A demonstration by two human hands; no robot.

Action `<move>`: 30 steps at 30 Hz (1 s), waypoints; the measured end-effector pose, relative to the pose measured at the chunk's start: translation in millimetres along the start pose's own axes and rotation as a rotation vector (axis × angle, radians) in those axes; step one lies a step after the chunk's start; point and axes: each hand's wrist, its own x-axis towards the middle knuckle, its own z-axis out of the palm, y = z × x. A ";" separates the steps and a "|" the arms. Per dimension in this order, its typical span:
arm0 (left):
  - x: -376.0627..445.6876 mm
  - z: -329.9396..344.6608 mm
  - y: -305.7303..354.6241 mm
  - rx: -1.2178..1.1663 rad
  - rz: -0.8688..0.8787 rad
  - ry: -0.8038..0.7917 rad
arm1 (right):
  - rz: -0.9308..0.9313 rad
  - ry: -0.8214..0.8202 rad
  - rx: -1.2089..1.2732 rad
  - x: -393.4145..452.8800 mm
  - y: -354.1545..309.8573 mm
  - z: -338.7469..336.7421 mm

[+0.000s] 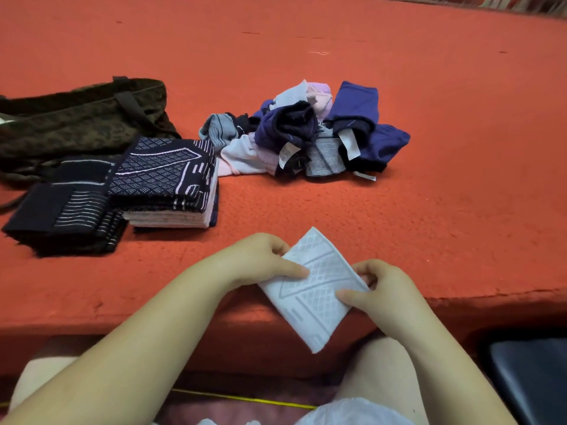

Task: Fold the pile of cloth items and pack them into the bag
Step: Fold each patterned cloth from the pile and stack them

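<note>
Both hands hold a folded white cloth (316,289) in the air at the near edge of the red surface (429,179). The left hand (260,259) pinches its left side, the right hand (376,285) its right corner, fingers curled on the fabric. Its long axis slants from far left to near right. The folded stacks (167,182) lie far and left, nearer the left hand, with the camouflage bag (79,121) beyond them. The unfolded pile (306,133) sits straight ahead, well apart.
</note>
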 end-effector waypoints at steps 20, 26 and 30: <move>-32.5 -54.5 -3.1 -1.142 0.275 0.345 | 0.030 -0.376 0.636 13.3 -84.7 33.8; -47.2 -110.7 -24.3 -0.896 0.207 0.625 | -0.090 -0.366 0.735 40.4 -143.7 45.5; -54.8 -138.5 -38.3 -0.702 0.161 0.744 | -0.166 -0.220 0.640 61.5 -182.3 53.3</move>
